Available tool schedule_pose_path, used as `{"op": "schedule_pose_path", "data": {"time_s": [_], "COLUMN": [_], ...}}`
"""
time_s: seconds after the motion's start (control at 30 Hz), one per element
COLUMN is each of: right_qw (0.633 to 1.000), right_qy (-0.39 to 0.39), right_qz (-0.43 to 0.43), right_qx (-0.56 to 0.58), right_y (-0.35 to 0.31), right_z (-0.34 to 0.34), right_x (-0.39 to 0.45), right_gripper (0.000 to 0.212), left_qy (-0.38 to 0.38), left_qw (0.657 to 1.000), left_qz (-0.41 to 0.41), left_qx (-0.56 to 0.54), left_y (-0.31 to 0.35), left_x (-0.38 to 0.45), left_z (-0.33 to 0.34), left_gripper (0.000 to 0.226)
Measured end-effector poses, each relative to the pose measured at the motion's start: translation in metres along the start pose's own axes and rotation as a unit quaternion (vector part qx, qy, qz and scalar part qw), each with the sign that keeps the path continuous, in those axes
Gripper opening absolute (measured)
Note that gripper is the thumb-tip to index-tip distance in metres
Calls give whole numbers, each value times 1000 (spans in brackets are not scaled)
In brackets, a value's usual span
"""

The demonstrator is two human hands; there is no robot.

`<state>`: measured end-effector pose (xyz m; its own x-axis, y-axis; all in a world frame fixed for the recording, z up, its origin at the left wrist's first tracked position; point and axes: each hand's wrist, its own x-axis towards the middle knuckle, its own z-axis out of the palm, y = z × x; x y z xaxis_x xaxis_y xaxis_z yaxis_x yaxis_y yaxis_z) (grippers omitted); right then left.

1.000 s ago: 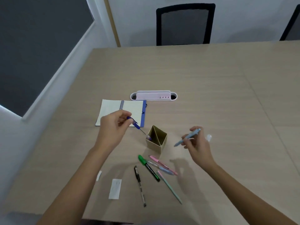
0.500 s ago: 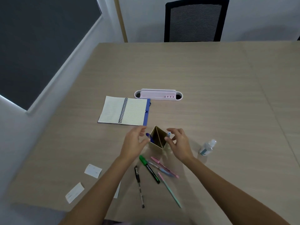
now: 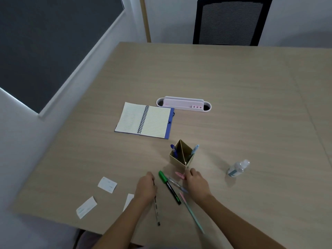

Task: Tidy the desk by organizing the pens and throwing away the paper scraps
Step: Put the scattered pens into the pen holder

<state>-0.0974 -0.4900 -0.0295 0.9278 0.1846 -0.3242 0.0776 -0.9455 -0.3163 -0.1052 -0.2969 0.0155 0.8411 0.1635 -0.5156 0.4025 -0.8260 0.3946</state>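
We have three paper scraps [image 3: 86,207] near the bench [image 3: 233,87] front edge, left. Left hand [image 3: 145,189] grip closing over the black pen [image 3: 156,209]; right hand [image 3: 196,186] down on the loose pens by the green marker [image 3: 168,186], can't tell if holding one. Behind: pen holder [image 3: 181,156] with blue pen [image 3: 173,150] left slot, light-blue pen [image 3: 194,151] right slot.

I am wearing nothing on either forearm: both are showing bare from the bottom edge of the view up to the wrists, with no sleeve cuff in sight. My left grip [image 3: 146,187] and my right grip [image 3: 196,186] are carrying no glove, ring, watch or band that I can make out. Behind the left grip, something greyish, perhaps clothing, is showing, too blurred to tell.
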Motion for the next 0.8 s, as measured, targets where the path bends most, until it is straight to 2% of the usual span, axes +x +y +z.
{"op": "schedule_pose_path", "data": {"time_s": [0.1,0.17,0.23,0.3,0.37,0.43,0.5,0.57,0.6,0.7,0.8], "right_qw": [1000,999,992,967,932,892,852,827,825,839,866], "right_qy": [5,26,85,158,215,270,311,333,338,322,295], "right_qz": [18,17,-1,3,22,32,19,-5,-14,-25,-30], "right_qx": [-1,21,94,202,289,361,420,452,454,437,403], "right_y": [11,26,40,47,45,38,28,17,11,0,-3], "right_z": [-5,-11,-19,-33,-51,-73,-95,-109,-112,-108,-91], "right_x": [-7,-21,-38,-52,-56,-54,-47,-38,-33,-19,-7], "right_gripper": [39,28,12,8,24,34,27,11,4,9,7], "left_qy": [115,199,254,294,315,300,275,259,259,259,242], "left_qw": [980,935,870,832,830,847,870,890,895,899,902], "left_qz": [56,144,245,307,337,356,358,344,336,334,333], "left_qx": [-152,-256,-344,-358,-314,-258,-198,-152,-135,-115,-130], "left_y": [12,29,50,70,86,93,92,86,83,76,64], "left_x": [-15,-27,-33,-30,-19,-7,4,11,13,16,18], "left_z": [-36,-67,-93,-106,-102,-87,-67,-51,-44,-34,-29], "left_gripper": [24,26,25,26,26,26,26,25,24,23,36]}}
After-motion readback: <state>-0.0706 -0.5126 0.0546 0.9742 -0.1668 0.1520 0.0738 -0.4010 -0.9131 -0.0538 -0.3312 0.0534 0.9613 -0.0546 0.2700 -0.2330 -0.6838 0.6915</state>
